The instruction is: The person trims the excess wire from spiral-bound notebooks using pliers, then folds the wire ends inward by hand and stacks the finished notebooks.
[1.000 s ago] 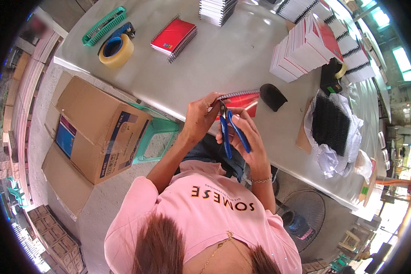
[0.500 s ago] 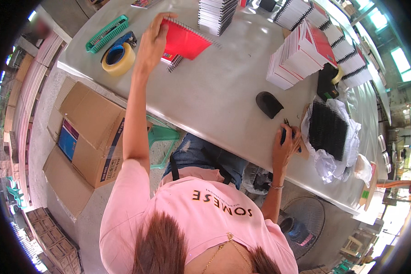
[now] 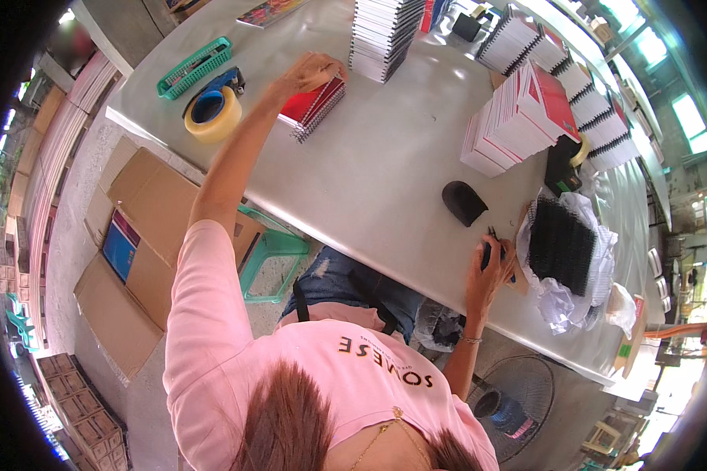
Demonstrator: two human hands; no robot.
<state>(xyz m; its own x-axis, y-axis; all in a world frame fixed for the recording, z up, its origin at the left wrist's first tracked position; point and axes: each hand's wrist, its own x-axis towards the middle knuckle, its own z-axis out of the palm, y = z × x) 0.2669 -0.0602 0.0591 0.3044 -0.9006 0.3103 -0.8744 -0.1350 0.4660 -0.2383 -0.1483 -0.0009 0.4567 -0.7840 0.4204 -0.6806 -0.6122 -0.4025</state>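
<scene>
The left hand lies flat, grasping nothing, on a red spiral-bound notebook near the surface's far-left corner. The right hand's grip clenches a dark blue-handled tool beside white plastic wrapping holding black spiral coils.

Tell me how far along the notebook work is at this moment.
Looks done: a small pile of red spiral notebooks lies by the tape roll. In hand: the left hand rests on top of that pile, while the right hand holds blue-handled pliers on the table. Left: stacks of notebooks and a bag of black binding coils.
</scene>
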